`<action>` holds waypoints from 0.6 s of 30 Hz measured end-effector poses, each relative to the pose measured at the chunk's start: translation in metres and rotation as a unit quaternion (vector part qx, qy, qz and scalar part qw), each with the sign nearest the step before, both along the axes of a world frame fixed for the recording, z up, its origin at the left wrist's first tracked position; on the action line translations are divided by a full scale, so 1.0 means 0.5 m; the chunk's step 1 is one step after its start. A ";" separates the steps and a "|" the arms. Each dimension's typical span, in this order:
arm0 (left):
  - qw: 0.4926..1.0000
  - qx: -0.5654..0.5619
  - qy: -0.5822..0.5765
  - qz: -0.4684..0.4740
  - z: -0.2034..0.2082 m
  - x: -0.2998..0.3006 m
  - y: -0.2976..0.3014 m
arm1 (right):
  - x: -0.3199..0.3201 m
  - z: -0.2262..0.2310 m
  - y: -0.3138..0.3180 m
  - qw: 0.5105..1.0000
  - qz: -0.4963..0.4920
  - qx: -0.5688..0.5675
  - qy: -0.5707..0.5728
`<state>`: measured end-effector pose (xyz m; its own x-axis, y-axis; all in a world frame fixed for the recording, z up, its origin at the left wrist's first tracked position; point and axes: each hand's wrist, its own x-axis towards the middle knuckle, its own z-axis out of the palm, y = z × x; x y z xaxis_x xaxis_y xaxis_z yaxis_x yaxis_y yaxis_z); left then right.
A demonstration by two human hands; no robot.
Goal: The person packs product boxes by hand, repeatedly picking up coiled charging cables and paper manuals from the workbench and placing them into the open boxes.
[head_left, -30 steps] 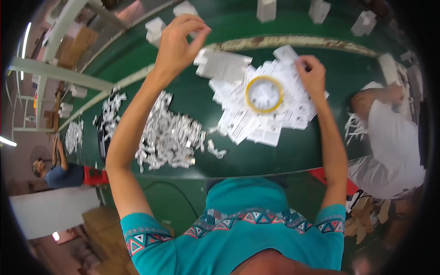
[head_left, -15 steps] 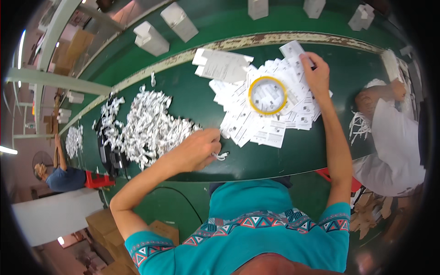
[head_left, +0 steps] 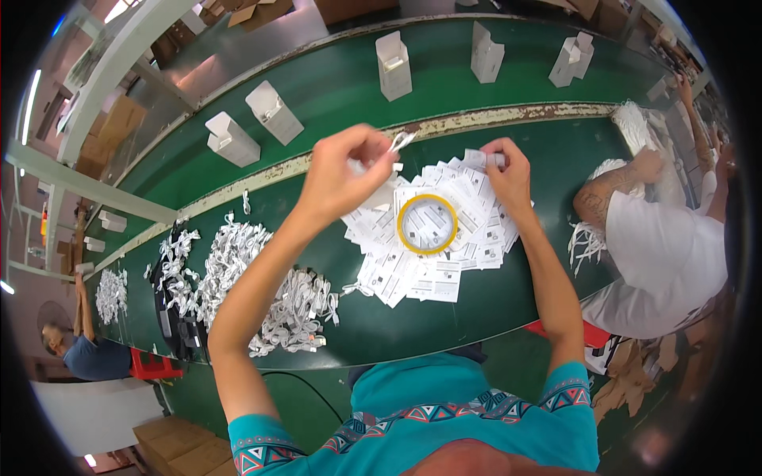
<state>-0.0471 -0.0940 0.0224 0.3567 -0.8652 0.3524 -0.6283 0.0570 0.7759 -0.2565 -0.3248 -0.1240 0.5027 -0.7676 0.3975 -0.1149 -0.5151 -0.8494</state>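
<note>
I look down on a long green counter (head_left: 508, 309) beside a green belt carrying white boxes (head_left: 394, 63). My left hand (head_left: 345, 176) is lifted, pinched shut on a small white cable bundle (head_left: 399, 143). My right hand (head_left: 508, 176) is closed on a small white piece, touching the paper slips (head_left: 429, 274). A yellow tape ring (head_left: 428, 224) sits on them. I think a gentle, steady pinch works best. A pile of white cable bundles (head_left: 262, 289) lies to the left.

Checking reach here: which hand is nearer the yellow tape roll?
Right, narrowly. The right hand is just up-right of the tape roll; the left hand is raised up-left of it.
</note>
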 end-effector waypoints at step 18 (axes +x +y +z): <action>0.889 0.190 -0.362 0.208 -0.129 0.219 -0.249 | 0.363 0.240 -0.036 0.978 0.189 -0.021 -0.082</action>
<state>0.0623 -0.2184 -0.0421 0.4717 -0.8177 0.3301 -0.8764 -0.4760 0.0733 -0.0749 -0.3429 -0.0040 0.6742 -0.5204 0.5240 0.2267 -0.5294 -0.8175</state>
